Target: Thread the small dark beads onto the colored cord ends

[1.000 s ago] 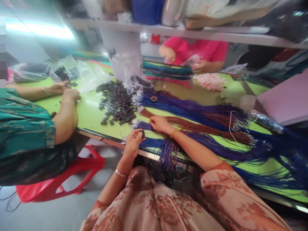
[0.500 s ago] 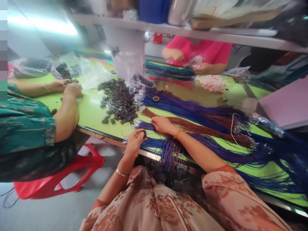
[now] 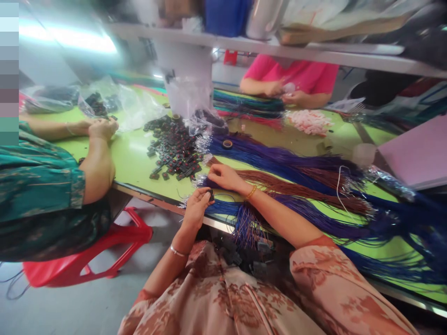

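Red stool [image 3: 56, 272], beside the table [image 3: 134, 170]. Co-worker's hands [image 3: 101, 128], together above the table's left part. Loose pile of small black connectors [image 3: 174, 149], on the table. Left hand [image 3: 195, 207]: narrow, pinching one black connector [image 3: 210, 196] at the table's near edge. Right hand [image 3: 223, 177]: fingers curled over the wire bundles, just beyond the left; whether it grips a wire, cannot tell. Brown wires [image 3: 296, 188], extending rightward.
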`<state>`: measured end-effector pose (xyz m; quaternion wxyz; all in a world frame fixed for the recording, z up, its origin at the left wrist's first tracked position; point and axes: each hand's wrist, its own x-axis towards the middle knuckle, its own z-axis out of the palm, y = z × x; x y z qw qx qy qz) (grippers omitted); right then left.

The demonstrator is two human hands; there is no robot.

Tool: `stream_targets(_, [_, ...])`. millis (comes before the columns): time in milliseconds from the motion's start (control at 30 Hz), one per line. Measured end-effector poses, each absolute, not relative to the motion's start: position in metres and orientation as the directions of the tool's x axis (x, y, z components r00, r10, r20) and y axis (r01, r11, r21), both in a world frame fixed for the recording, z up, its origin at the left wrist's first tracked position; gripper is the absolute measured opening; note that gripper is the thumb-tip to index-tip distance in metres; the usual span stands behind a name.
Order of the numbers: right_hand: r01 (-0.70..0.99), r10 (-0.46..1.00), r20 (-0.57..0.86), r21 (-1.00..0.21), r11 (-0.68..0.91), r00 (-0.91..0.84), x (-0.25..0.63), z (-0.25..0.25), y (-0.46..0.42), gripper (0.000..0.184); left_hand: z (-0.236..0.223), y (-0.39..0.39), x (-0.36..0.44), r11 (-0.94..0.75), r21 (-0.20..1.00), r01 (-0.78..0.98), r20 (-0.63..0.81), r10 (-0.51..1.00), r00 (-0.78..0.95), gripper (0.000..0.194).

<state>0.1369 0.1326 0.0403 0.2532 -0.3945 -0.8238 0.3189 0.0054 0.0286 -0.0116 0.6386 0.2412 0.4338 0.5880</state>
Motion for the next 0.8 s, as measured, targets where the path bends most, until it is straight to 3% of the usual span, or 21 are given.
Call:
stream_targets(100, [0.345, 0.795, 0.2, -0.821, 0.455, -0.572, 0.12, 0.047, 0.132, 0.013, -0.012, 0.029, 0.004, 0.191, 0.811, -0.553, -0.27, 0.961, -0.065, 0.038])
stream_targets(233, [0.284, 0.805, 0.136, -0.891, 0.354, -0.577, 0.123, 0.049, 0.123, 0.016, -0.012, 0.029, 0.004, 0.19, 0.795, -0.576, -0.274, 0.96, -0.061, 0.039])
stream_targets(533, [0.375, 0.867, 0.002, -0.901, 0.218, -0.499, 0.161, 0.026, 0.085, 0.02, -0.008, 0.03, 0.007, 0.17, 0.736, -0.655, -0.254, 0.967, -0.034, 0.022])
stream_targets(800, [0.477, 0.9, 0.087, -0.824, 0.306, -0.428, 0.161, 0.02, 0.07, 0.012, -0.014, 0.035, 0.005, 0.228, 0.699, -0.678, -0.27, 0.962, 0.044, 0.021])
